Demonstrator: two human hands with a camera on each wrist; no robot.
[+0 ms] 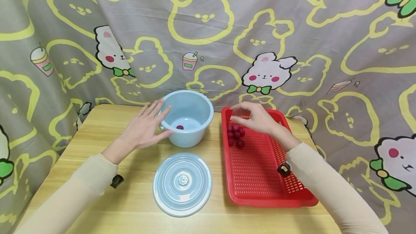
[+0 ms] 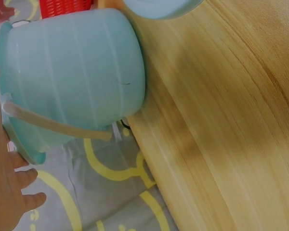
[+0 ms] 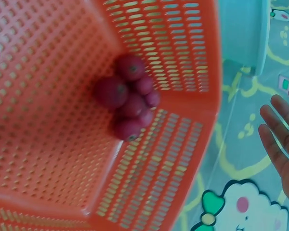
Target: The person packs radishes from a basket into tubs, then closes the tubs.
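Sleeves [image 1: 328, 183] expose splayed left fingers [image 1: 163, 114] by bucket [image 1: 186, 138], parted right fingers [image 1: 243, 108] over slotted basket [image 1: 251, 170].

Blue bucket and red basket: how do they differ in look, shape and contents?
The blue bucket is round and deep, while the red basket is roughly rectangular and shallower.
The bucket's visible walls are solid; the basket's floor and sides are full of holes.
One dark red fruit shows inside the bucket, against a cluster of fruits in the basket.
Both are open-topped and stand on the wooden table.
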